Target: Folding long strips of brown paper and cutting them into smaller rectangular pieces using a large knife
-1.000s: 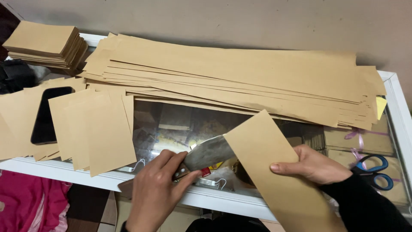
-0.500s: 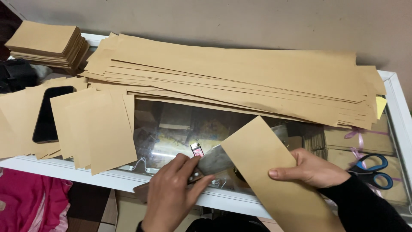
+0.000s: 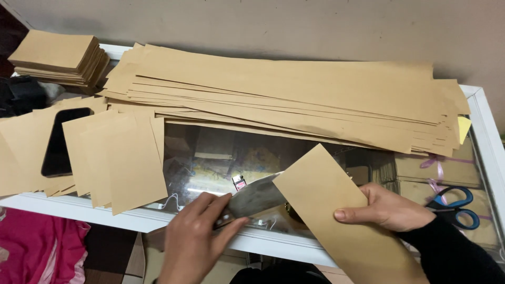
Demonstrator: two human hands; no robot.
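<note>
Over the glass counter [image 3: 210, 158], near its front edge: the left hand [image 3: 194, 242] has its fingers wrapped round the handle of a broad knife [image 3: 255, 197], blade lying flat-ish & pointing right, its far end hidden by the brown paper strip [image 3: 336, 210]. The right hand [image 3: 386, 208] pinches that strip along its right edge, thumb on top, fingers underneath, holding it tilted over the counter's front rim. Looks to me like the slitting step: blade seems slid into a fold of the strip, tho I can't tell how deep. Judging by this, the next move calls for a steady paper hand, blade kept low in the crease, thumb clear of the edge.

Ref. the counter: long strips [image 3: 284, 100] stacked along its back, cut sheets [image 3: 115, 163] fanned on its left w/ a dark phone [image 3: 60, 142] among them, a neat pile of small sheets [image 3: 58, 55] at the back-left corner. Blue-handled scissors [image 3: 455, 208] under the glass, right side. Pink cloth [image 3: 37, 247] below the front-left edge.
</note>
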